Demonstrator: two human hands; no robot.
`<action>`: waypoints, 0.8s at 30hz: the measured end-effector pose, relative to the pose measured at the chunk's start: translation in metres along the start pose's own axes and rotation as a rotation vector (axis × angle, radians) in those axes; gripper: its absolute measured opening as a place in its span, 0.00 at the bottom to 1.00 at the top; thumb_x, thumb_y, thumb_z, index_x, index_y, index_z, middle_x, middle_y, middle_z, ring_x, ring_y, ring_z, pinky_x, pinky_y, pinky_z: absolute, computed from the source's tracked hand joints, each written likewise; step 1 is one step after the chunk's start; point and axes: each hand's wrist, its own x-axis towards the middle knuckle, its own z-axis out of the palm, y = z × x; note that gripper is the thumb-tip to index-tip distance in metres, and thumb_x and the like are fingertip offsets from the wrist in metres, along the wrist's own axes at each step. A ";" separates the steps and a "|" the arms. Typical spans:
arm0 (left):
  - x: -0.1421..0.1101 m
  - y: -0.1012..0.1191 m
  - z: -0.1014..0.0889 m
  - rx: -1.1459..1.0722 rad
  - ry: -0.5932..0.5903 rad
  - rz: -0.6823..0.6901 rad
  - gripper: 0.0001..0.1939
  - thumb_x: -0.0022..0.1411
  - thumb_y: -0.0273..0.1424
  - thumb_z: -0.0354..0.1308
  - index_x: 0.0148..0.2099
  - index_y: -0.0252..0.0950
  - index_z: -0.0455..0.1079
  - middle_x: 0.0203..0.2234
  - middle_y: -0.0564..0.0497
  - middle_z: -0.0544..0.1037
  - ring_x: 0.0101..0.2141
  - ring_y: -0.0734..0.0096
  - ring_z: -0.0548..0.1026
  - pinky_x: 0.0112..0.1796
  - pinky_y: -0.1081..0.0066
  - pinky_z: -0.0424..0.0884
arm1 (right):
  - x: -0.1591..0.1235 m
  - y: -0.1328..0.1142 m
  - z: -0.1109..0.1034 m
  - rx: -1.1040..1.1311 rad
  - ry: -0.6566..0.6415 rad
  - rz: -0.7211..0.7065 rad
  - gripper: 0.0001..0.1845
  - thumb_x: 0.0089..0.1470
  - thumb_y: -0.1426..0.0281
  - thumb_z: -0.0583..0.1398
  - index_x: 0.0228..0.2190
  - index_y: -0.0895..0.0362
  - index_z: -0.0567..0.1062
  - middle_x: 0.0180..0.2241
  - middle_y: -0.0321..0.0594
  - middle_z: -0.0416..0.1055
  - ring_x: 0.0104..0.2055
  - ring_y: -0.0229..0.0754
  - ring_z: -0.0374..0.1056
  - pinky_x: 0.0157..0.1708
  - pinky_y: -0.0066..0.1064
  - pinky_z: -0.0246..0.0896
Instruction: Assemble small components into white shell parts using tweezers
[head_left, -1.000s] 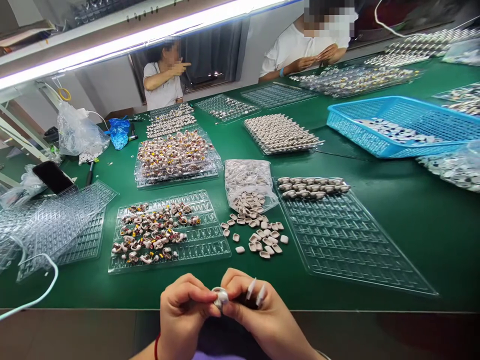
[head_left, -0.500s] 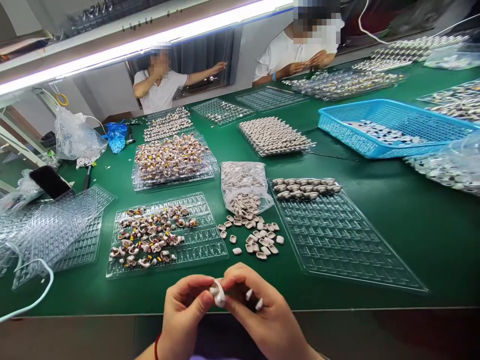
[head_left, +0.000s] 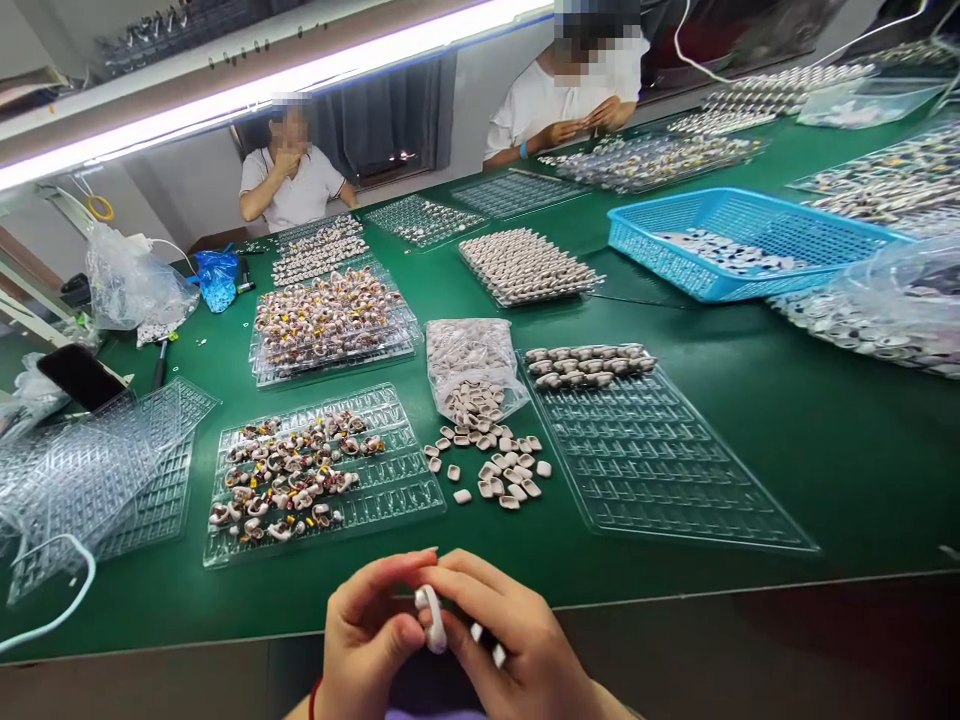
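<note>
Curved white plastic-looking piece (head_left: pixel 434 630): by green counter (head_left: pixel 840 470) near edge; likely light, stiff, slippery; best pinched at ends.
Grip: left hand (head_left: pixel 367 622), right hand (head_left: pixel 521 625) clamped on it.

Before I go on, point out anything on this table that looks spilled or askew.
Loose beige pieces lie scattered before the mouth of the plastic bag, as if spilled, though perhaps tipped out deliberately. At the left, clear trays overlap at mismatched angles, looking askew.
</note>
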 end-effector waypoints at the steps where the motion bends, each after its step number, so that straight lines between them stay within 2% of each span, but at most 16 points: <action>1: 0.000 0.000 0.001 0.009 0.002 0.004 0.16 0.53 0.37 0.69 0.45 0.44 0.80 0.43 0.44 0.83 0.42 0.56 0.80 0.41 0.69 0.76 | -0.001 -0.001 0.001 -0.005 0.006 -0.021 0.16 0.55 0.80 0.55 0.42 0.55 0.75 0.29 0.43 0.72 0.29 0.42 0.70 0.29 0.29 0.69; 6: 0.001 -0.002 0.004 0.017 0.013 0.072 0.11 0.53 0.35 0.69 0.42 0.45 0.82 0.39 0.46 0.85 0.42 0.56 0.81 0.44 0.67 0.75 | -0.003 -0.008 0.002 -0.017 0.051 -0.091 0.18 0.55 0.82 0.56 0.44 0.54 0.74 0.27 0.42 0.71 0.26 0.41 0.69 0.25 0.28 0.67; 11: 0.003 0.004 0.002 0.078 -0.048 0.000 0.12 0.56 0.37 0.66 0.43 0.42 0.81 0.40 0.44 0.84 0.40 0.57 0.80 0.41 0.67 0.76 | -0.002 -0.005 -0.003 -0.103 -0.018 -0.054 0.13 0.57 0.80 0.54 0.40 0.56 0.75 0.27 0.43 0.72 0.26 0.41 0.69 0.25 0.29 0.68; 14: 0.003 0.011 0.001 0.221 -0.008 0.005 0.15 0.58 0.40 0.63 0.45 0.39 0.77 0.37 0.46 0.81 0.32 0.65 0.78 0.34 0.72 0.74 | -0.004 0.001 -0.006 -0.233 -0.067 -0.073 0.15 0.58 0.80 0.54 0.45 0.57 0.73 0.30 0.45 0.73 0.28 0.42 0.70 0.28 0.30 0.70; 17: 0.003 0.014 0.002 0.353 0.032 0.037 0.14 0.57 0.42 0.63 0.37 0.37 0.72 0.27 0.53 0.72 0.25 0.73 0.69 0.28 0.76 0.69 | -0.006 0.006 -0.008 -0.365 -0.065 -0.109 0.18 0.59 0.79 0.54 0.51 0.60 0.69 0.32 0.47 0.74 0.30 0.44 0.72 0.30 0.32 0.72; 20: 0.003 0.013 0.004 0.410 -0.008 -0.057 0.16 0.64 0.42 0.56 0.30 0.36 0.65 0.22 0.55 0.65 0.23 0.75 0.64 0.25 0.77 0.64 | -0.008 0.009 -0.007 -0.399 -0.050 -0.140 0.15 0.61 0.78 0.55 0.50 0.61 0.69 0.31 0.47 0.74 0.29 0.43 0.72 0.28 0.31 0.72; 24: 0.004 0.011 0.007 0.319 -0.030 -0.178 0.19 0.65 0.45 0.52 0.30 0.36 0.63 0.21 0.56 0.65 0.22 0.76 0.63 0.25 0.77 0.63 | -0.009 0.010 -0.006 -0.347 -0.028 -0.153 0.14 0.62 0.78 0.54 0.49 0.60 0.70 0.32 0.46 0.73 0.31 0.43 0.72 0.30 0.30 0.73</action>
